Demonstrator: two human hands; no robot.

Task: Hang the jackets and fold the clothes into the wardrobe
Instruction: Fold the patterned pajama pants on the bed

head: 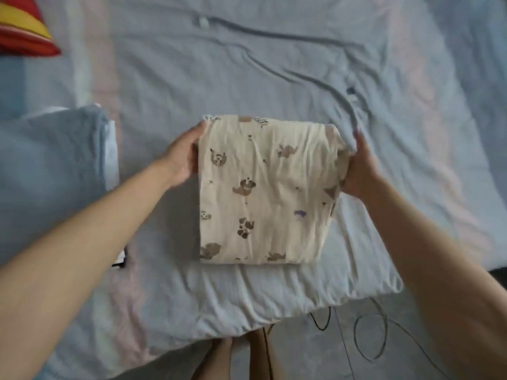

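Head view, looking down on a bed. Folded cream garment (263, 193) with a brown animal print lies on the pale blue bedsheet (247, 64), close to the bed's near edge, and is taken at both sides towards its far end. The left hand (183, 157) clasps the left edge by the far corner; the right hand (359, 165) curls round the right edge, with its fingers largely hidden by cloth. Wrinkles and the rounded far fold suggest thin, soft, light fabric with no stiffness of its own; lifted by one corner it would likely sag and come unfolded. Support at both sides, as shown, or flat palms beneath the whole stack, seems the safest hold for carrying it to the wardrobe, which is out of view. Folded light-blue cloth (55, 149) lies to the left; cables (367, 335) trail on the floor.
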